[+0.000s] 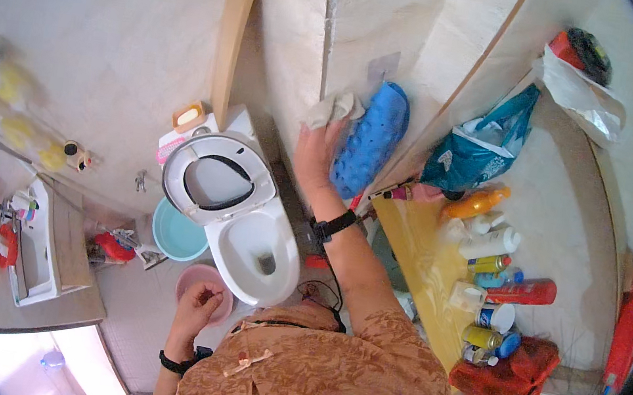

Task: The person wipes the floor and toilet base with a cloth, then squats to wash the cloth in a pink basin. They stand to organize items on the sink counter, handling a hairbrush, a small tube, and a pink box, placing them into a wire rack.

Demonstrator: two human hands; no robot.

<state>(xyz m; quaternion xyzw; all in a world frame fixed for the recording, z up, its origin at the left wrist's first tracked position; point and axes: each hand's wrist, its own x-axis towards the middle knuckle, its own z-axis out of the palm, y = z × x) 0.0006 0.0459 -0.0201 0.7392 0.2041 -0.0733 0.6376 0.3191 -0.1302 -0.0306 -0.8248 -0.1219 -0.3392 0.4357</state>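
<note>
My right hand [318, 150] reaches up to the pale wall, its fingers on a bunched beige cloth [333, 110] beside the wall corner. Close to the right of this hand is a long blue thing with a bumpy, dimpled surface [372, 141], resting against the wall. Lower down, my left hand [198, 307] hovers by the pink basin [184, 282], its fingers loosely curled, with nothing visible in them. Between my hands stands a white toilet [284, 245], its lid and seat [176, 171] raised.
A light-blue basin [171, 238] is left of the toilet. A long tan board [232, 35] leans behind the tank near a soap dish [189, 115]. At the right, a yellow shelf [425, 252] has several bottles and cans, with a teal bag [469, 162] above. A sink [46, 250] is at far left.
</note>
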